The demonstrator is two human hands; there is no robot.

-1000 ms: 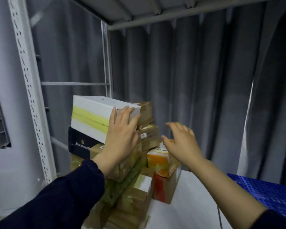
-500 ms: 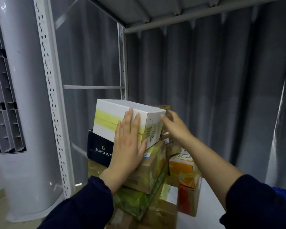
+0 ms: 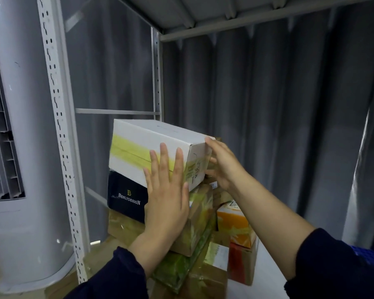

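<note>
Grey curtain behind; white metal shelving; standing air conditioner left
</note>
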